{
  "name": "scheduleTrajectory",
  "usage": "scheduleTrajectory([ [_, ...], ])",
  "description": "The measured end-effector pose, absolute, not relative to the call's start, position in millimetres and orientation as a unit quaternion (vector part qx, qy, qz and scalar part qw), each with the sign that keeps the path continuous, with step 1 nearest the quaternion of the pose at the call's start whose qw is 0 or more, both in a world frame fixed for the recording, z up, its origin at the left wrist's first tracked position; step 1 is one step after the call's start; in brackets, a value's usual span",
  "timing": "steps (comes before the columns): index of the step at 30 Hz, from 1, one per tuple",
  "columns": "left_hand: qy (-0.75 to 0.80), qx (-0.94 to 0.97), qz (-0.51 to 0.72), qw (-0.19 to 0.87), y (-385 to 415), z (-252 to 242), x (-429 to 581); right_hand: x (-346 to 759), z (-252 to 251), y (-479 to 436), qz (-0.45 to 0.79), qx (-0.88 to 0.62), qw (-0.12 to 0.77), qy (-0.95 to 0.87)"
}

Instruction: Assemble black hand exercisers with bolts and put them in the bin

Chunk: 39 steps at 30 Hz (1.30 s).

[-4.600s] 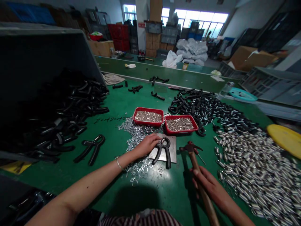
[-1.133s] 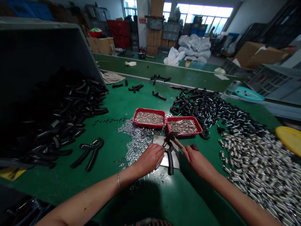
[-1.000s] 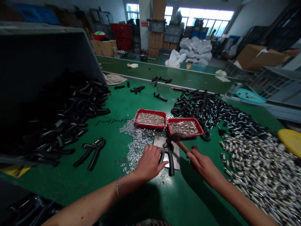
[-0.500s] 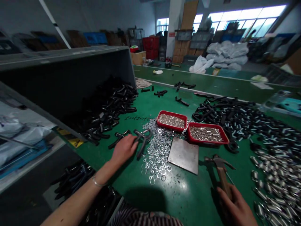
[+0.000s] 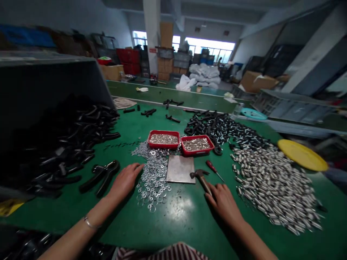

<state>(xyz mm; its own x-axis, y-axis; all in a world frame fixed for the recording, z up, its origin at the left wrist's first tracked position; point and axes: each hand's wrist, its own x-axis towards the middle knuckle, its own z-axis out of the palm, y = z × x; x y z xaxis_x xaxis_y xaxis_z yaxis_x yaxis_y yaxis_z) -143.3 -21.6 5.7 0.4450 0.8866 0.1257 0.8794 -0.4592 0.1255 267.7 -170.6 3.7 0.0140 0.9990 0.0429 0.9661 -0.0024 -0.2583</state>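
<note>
and here is the right hand (image 5: 221,196), closed around the wooden handle of a claw hammer (image 5: 200,174), down low over the green tabletop (image 5: 189,227)! the hammer's head points away from the person, just to the right of a square metal plate (image 5: 181,169). a red-handled screwdriver (image 5: 211,166) lies at an angle beyond that hand, its shaft pointing back towards the person.

over to the left hand (image 5: 127,177): released, fingers stretched forward and together, a metal bracelet (image 5: 89,222) round the wrist. just beside it on the outer side lies the black hand grip (image 5: 108,178), legs spread towards the person; whether a second one lies under it, i cannot tell. on the inner side, right by the fingertips, loose metal rings (image 5: 153,177) spread across the table towards the plate.

behind the plate, two red trays side by side: the left tray (image 5: 164,146) and the right tray (image 5: 199,152), both full of small metal pieces. far left, a grey crate (image 5: 51,60) on its side, black handles (image 5: 92,126) heaped at its mouth. and on the right, a broad pile of silvery springs (image 5: 271,184), black parts with metal pins (image 5: 225,126) behind them, a yellow disc (image 5: 302,155) beside!
</note>
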Motion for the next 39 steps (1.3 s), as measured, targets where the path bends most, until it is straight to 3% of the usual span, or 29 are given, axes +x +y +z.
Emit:
scheduleTrajectory([
  [5,0.495,0.865,0.067,0.042,-11,-19,-129,303,3,-183,0.132,-0.743,0.159,-0.637],
  [13,0.491,0.871,0.015,0.013,-1,-12,-132,389,16,-112,0.051,-0.853,0.102,-0.510],
  [18,0.522,0.852,-0.023,0.016,-2,0,-117,402,20,-62,0.076,-0.859,0.067,-0.501],
  [22,0.560,0.828,0.008,0.033,0,8,-116,401,29,-38,0.096,-0.832,0.118,-0.533],
  [26,0.602,0.766,0.162,0.158,-2,9,-124,376,37,-46,0.163,-0.792,0.219,-0.546],
  [29,0.575,0.669,0.303,0.360,-12,10,-106,328,36,-71,0.331,-0.671,0.427,-0.508],
  [31,0.525,0.610,0.350,0.479,-22,11,-78,288,35,-87,0.402,-0.597,0.519,-0.461],
  [36,0.408,0.535,0.372,0.639,-37,13,3,214,28,-97,0.601,-0.437,0.577,-0.339],
  [39,0.385,0.480,0.370,0.696,-34,14,26,199,23,-92,0.651,-0.394,0.574,-0.302],
])
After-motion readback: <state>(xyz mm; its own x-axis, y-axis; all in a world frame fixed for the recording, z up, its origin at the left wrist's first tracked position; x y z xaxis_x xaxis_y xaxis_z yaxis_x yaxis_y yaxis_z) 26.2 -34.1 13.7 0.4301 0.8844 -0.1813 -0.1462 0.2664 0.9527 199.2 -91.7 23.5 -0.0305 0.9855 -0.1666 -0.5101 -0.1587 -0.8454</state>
